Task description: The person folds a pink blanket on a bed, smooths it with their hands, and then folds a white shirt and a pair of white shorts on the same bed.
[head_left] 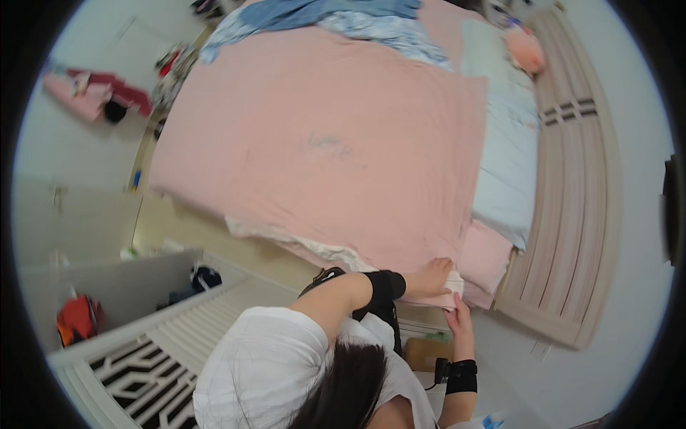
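- Left hand (430,279): over pink cover (350,182), near corner, seemingly steadying it.
- Right hand (461,319): at its edge, apparently supporting (finger closure, both hands: cannot tell).

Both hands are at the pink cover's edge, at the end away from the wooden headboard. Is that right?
Wrong end: the head view shows the left hand and right hand at the edge of the pink cover, near the wooden headboard.

Soft even light, slight blur, fisheye-bent edges, black corners
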`<state>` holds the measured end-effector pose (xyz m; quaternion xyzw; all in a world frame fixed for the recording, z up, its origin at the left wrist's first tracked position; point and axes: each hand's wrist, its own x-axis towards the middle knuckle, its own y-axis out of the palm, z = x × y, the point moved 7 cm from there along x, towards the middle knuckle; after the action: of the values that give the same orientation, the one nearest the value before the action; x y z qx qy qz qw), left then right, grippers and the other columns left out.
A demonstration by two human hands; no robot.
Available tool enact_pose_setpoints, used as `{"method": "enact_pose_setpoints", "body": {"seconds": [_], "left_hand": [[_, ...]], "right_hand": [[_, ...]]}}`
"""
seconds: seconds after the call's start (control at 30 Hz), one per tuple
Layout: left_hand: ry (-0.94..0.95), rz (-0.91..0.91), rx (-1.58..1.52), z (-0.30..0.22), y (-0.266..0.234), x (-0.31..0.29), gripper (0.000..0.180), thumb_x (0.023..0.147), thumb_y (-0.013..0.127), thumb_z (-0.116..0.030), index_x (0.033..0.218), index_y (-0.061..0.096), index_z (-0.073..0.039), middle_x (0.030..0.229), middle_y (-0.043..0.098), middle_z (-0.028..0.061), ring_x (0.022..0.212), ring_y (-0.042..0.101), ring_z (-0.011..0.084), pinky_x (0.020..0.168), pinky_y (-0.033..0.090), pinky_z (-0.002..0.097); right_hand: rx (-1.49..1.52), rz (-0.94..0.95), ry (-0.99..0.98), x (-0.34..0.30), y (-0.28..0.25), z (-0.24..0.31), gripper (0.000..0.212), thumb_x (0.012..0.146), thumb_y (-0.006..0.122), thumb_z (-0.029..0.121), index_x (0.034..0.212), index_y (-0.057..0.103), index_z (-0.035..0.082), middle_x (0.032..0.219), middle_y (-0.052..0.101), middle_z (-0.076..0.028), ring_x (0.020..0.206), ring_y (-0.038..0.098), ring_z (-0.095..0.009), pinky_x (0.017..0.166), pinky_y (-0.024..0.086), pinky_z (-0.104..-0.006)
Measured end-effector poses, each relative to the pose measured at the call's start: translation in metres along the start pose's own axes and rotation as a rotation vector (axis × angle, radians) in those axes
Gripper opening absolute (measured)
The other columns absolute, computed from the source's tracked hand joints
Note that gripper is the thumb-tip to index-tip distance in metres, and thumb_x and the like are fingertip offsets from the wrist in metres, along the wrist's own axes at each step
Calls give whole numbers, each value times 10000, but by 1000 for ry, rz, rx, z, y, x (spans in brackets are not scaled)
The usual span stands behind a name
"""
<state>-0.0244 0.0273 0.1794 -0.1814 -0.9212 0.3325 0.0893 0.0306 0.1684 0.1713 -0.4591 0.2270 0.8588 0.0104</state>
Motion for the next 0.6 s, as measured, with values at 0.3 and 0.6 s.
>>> {"method": "enact_pose_setpoints", "body": {"seconds": [0.3, 0.6], "left_hand": [[-702, -488, 260, 215, -170, -191, 408, 662, 561, -81, 1040, 508, 62, 1086, 505, 222, 1012, 458, 359, 919, 350, 438], [-1313, -640, 280, 280, -164, -387, 442, 723, 556, -131, 1102, 427, 57, 1092, 473, 225, 1014, 475, 362, 859, 399, 416]], "right_hand": [[-123, 24, -98, 97, 44, 126, 162, 835, 553, 83, 980, 544, 10, 917, 614, -81, 831, 599, -180, 706, 502, -287], [151, 374, -215, 134, 125, 249, 315, 884, 371, 13, 574, 366, 72, 484, 343, -16, 414, 324, -106, 508, 358, -231]]}}
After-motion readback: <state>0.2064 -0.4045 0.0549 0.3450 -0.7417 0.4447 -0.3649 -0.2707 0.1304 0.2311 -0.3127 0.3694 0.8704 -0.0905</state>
